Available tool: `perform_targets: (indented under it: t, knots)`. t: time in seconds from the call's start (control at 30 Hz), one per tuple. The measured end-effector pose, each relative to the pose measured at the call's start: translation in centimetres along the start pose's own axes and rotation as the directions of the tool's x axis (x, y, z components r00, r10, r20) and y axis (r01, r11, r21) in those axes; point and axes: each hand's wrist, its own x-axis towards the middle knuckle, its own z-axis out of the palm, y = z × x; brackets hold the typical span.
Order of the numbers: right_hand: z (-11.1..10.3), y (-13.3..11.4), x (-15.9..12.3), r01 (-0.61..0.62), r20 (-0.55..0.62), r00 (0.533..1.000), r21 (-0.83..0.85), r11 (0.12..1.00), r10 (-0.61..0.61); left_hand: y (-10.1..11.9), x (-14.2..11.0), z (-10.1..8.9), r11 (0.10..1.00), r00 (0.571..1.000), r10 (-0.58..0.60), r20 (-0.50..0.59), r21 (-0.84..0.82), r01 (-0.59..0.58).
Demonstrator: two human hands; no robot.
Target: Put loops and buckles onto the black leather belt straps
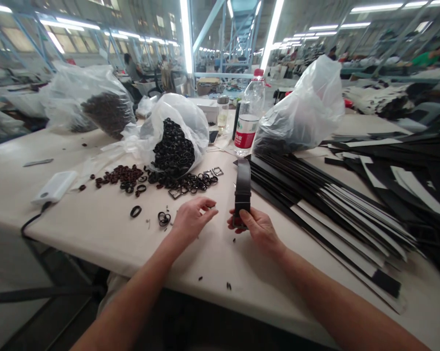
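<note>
Crumbs: small dark bits [229, 286] lie scattered at 6 o'clock from the belt, on the smooth cream tabletop [110, 229].
Right hand: the right hand [258, 226] pinches the belt's near end, thumb flat on top, fingers curled beneath.
Belt: the smooth dark-brown leather-like belt [243, 178], the clock's centre, rises in a curved band above the table; a narrow keeper loop crosses it, and a metal buckle shows among the fingers.
Left hand: at 9 o'clock, the left hand [194, 214] curves thumb and fingers toward each other; whether they pinch anything small, I cannot tell.
Loops: glossy black oval loops [135, 211] lie at 9 o'clock; squarish metal buckles [216, 171] at 10, beside heaped black loops; a small reddish-brown pile [121, 175] farther out.
Box: white, rounded-edged plastic box [55, 187] with a black cable, 9 o'clock.
Strips: long, flat black-and-white strips [333, 209], stacked and fanned, 3 o'clock.
Bags: crinkled translucent plastic bag [201, 126] spilling black loops, 10 o'clock; another bulging bag [304, 107], 1 o'clock.
Bottle: clear plastic, red-capped bottle [247, 117], 12 o'clock.
Background: pale-blue steel beams, glowing tubes, blurred people.
</note>
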Motion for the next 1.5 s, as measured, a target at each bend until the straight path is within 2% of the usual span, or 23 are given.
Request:
perform_targets:
  t: [0.03,0.1,0.17,0.27,0.37,0.43,0.47,0.53,0.6,0.67,0.77,0.87,0.97,1.1,1.27,1.4,1.5]
  knots:
    - [-0.2,-0.1,0.2,-0.004,-0.015,1.0,-0.025,1.0,0.003,-0.4,0.8,-0.2,0.988,0.999,0.048,-0.009,0.15,-0.047]
    - [-0.5,-0.1,0.4,-0.006,-0.032,0.999,-0.079,0.997,0.004,-1.3,2.1,-0.1,0.929,0.993,0.103,0.062,0.35,-0.118]
    - [-0.7,-0.1,0.5,0.0,-0.028,1.0,-0.134,0.991,-0.003,-1.9,3.1,0.4,0.883,0.984,0.117,0.135,0.439,-0.165]
    - [-0.8,0.2,0.6,0.008,-0.009,1.0,-0.218,0.976,-0.01,-2.4,3.8,1.2,0.872,0.982,0.125,0.139,0.456,-0.176]
    - [-1.0,0.2,0.6,-0.003,-0.004,1.0,-0.281,0.96,0.002,-2.2,3.7,1.1,0.948,0.99,0.111,0.082,0.291,-0.13]
    - [-1.0,0.1,0.6,-0.004,0.002,1.0,-0.307,0.952,0.005,-1.8,3.0,0.7,0.998,0.998,0.051,0.034,0.027,-0.052]
    - [-1.0,0.0,0.5,-0.004,0.008,1.0,-0.314,0.95,0.007,-1.5,2.5,0.5,0.991,1.0,0.004,0.02,-0.137,-0.002]
    - [-0.8,-0.3,0.4,-0.001,0.021,1.0,-0.318,0.948,0.008,-0.8,1.3,0.2,0.903,0.996,-0.085,0.025,-0.42,0.088]
    - [-0.5,-0.6,0.1,0.01,0.034,0.999,-0.325,0.946,0.001,-0.1,0.0,0.2,0.818,0.988,-0.144,0.049,-0.556,0.147]
    - [-0.1,-0.8,-0.4,0.035,0.064,0.998,-0.339,0.94,-0.014,0.5,-1.0,0.4,0.795,0.985,-0.161,0.067,-0.582,0.17]
    - [0.4,-0.7,-0.9,0.092,0.127,0.991,-0.356,0.93,-0.05,1.0,-1.8,0.9,0.809,0.988,-0.125,0.087,-0.568,0.152]
    - [0.6,-0.3,-1.1,0.114,0.174,0.983,-0.372,0.921,-0.051,1.3,-1.9,1.2,0.86,0.997,-0.04,0.072,-0.505,0.071]
    - [0.6,0.0,-1.0,0.111,0.175,0.984,-0.4,0.91,-0.043,1.5,-1.8,0.9,0.907,0.999,0.052,0.012,-0.42,-0.043]
    - [0.5,-0.2,-1.1,0.146,0.178,0.982,-0.473,0.869,-0.067,1.6,-1.8,0.1,0.925,0.994,0.101,0.034,-0.372,-0.081]
    - [0.3,-0.5,-1.2,0.237,0.188,0.97,-0.608,0.758,-0.152,1.4,-1.8,-0.5,0.917,0.987,0.1,0.127,-0.396,-0.042]
    - [0.3,-0.6,-1.2,0.311,0.214,0.95,-0.709,0.633,-0.228,1.3,-1.7,-0.3,0.879,0.99,-0.004,0.143,-0.472,0.071]
    - [0.4,-0.7,-1.2,0.312,0.218,0.949,-0.728,0.61,-0.225,1.4,-1.7,0.1,0.824,0.98,-0.081,0.184,-0.54,0.17]
